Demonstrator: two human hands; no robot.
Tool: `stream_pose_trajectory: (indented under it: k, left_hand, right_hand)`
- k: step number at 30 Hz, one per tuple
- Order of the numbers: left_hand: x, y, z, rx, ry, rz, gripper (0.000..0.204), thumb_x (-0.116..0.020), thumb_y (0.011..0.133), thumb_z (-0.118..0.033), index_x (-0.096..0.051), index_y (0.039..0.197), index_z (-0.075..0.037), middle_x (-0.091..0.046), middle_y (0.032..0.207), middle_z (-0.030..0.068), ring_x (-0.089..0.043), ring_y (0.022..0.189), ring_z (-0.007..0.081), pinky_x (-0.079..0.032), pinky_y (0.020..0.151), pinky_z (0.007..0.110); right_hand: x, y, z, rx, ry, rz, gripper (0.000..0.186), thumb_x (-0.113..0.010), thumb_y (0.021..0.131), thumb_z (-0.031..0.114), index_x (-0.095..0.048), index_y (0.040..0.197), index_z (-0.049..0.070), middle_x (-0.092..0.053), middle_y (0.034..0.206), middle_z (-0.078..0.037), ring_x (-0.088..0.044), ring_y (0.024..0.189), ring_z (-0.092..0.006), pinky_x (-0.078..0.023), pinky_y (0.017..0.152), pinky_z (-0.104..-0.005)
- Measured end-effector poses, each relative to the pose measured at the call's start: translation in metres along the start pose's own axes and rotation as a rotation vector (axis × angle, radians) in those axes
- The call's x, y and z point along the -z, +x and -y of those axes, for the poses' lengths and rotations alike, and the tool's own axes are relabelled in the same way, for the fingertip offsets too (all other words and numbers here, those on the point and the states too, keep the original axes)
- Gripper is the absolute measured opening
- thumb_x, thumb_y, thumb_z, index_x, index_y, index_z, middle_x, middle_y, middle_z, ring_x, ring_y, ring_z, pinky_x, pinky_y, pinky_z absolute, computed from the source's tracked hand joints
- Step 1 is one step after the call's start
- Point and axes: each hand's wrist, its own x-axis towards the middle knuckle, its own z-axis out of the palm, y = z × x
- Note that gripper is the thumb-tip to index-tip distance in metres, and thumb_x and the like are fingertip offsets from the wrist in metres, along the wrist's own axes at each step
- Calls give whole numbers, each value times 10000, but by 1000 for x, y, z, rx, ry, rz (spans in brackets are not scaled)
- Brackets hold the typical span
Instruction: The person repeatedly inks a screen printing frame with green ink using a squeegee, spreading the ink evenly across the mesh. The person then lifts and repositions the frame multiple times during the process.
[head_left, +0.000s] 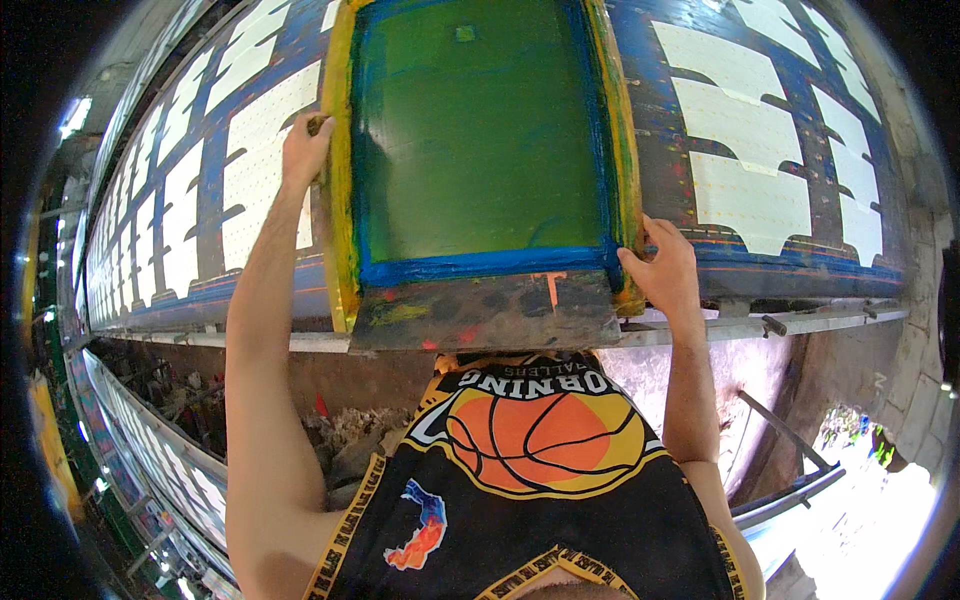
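Note:
A screen-printing frame [480,160] lies on the long table in front of me. It has a green mesh, blue borders and yellow-stained side rails. My left hand [306,150] is closed at the left rail, well up its length, its fingers curled and partly hidden. Lower down, my right hand [664,268] grips the right rail near the frame's near corner, thumb on the rail side. A dark, paint-smeared flap [480,310] with an orange mark sits at the near end of the frame.
White cut fabric panels [745,150] lie in rows on the dark blue table to the right, with more white panels [265,130] to the left. A metal rail [740,328] runs along the table's near edge. Another panel-covered table [165,440] stands at lower left.

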Motion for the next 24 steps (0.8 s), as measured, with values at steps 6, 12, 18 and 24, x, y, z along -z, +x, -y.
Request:
stream_pose_trajectory:
  k: [6,12,18,24]
  left_hand:
    - [-7,4,7,-5,-23,20,534,-516,1074,-483,-696,1308,-37,-740,1266,262,-696,1214,419,-519,1060,487]
    - [-7,0,3,-16,-45,17,536,-467,1085,-458,-673,1349,-39,-723,1306,262,-672,1233,449,-507,1073,527]
    - [-18,1,9,-94,-34,-83,451,-414,1122,-387,-602,1206,14,-710,1144,321,-686,1098,509,-540,932,591]
    - [-43,15,19,-74,-9,-52,409,-429,1118,-329,-624,1159,28,-700,1166,339,-680,1118,527,-576,908,596]
  right_hand:
    - [2,-19,66,270,-177,-132,600,-840,914,344,-673,1397,29,-666,1389,-204,-650,1261,-402,-542,1052,-488]
    - [-46,-57,162,587,-120,482,533,-839,866,198,-696,1357,48,-684,1232,-150,-679,1153,-379,-551,1020,-485]
    - [-73,-58,188,482,-296,381,535,-691,778,-32,-698,1308,46,-681,1228,-132,-686,1161,-355,-547,1018,-492]
    - [-94,-49,204,388,-443,273,440,-675,786,-11,-787,1197,99,-798,1172,-116,-764,1052,-331,-617,909,-451]
